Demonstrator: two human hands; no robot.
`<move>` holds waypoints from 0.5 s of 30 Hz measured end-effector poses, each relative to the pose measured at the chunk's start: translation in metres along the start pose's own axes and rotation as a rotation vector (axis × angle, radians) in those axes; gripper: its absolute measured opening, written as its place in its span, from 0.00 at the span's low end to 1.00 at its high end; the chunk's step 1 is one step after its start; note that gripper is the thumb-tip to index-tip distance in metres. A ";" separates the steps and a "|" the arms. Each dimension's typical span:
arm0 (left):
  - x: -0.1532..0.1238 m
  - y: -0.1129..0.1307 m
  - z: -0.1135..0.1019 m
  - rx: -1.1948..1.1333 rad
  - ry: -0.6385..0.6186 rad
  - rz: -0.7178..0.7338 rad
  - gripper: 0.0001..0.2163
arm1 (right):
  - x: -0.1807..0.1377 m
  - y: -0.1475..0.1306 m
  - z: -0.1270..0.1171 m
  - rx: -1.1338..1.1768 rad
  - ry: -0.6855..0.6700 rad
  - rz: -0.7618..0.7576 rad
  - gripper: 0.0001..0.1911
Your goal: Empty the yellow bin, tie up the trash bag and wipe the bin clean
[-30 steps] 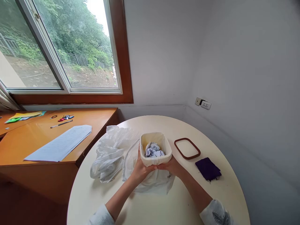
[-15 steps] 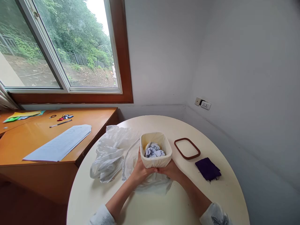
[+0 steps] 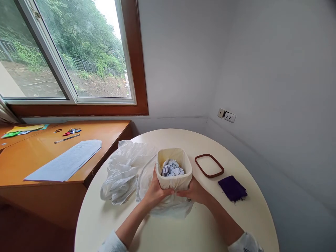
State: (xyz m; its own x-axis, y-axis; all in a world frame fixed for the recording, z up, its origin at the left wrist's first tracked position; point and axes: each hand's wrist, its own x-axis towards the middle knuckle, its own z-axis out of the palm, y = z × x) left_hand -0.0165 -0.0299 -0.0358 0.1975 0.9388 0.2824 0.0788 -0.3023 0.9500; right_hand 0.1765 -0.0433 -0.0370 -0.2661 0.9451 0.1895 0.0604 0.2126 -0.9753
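A small cream bin (image 3: 189,164), its rim covered by a whitish plastic liner, stands on the round table in front of me. Crumpled paper (image 3: 172,168) lies inside it. My left hand (image 3: 156,189) is wrapped round the bin's near left side, thumb along the front. On the near right side my right hand (image 3: 194,190) grips it the same way, the two thumb tips slightly apart. Loose liner plastic (image 3: 172,208) spreads below the hands. To the left, a translucent white plastic bag (image 3: 123,175) lies crumpled.
Right of the bin lie a brown rounded frame (image 3: 210,166) and a folded dark purple cloth (image 3: 232,188) on the cream round table (image 3: 246,224). An orange-brown desk (image 3: 34,154) at left bears paper sheets (image 3: 67,161), a pen (image 3: 67,139) and scissors (image 3: 72,132).
My right hand has shifted slightly up and right along the bin, and the thumbs have moved from touching to a little apart. The bin and other things stay put.
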 end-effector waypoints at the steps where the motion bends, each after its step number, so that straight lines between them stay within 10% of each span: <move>1: -0.001 0.000 -0.002 -0.004 -0.007 0.022 0.54 | -0.002 -0.001 -0.006 0.013 -0.017 -0.011 0.56; 4: -0.003 0.004 -0.008 0.051 0.044 0.131 0.55 | -0.005 -0.002 -0.026 0.113 -0.030 -0.068 0.56; 8: -0.008 0.013 -0.013 0.216 0.171 0.343 0.47 | -0.005 0.008 -0.056 0.052 0.230 -0.069 0.30; 11: -0.012 0.019 -0.012 0.366 0.196 0.488 0.38 | -0.005 0.024 -0.074 -0.426 0.481 -0.010 0.19; 15: -0.015 0.025 -0.009 0.508 0.118 0.548 0.25 | -0.009 0.044 -0.086 -1.109 0.475 0.163 0.16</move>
State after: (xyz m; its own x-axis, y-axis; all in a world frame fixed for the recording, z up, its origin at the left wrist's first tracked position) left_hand -0.0265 -0.0503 -0.0148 0.2347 0.6350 0.7360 0.4459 -0.7431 0.4989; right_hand 0.2643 -0.0209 -0.0718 0.1862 0.9278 0.3232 0.9114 -0.0402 -0.4097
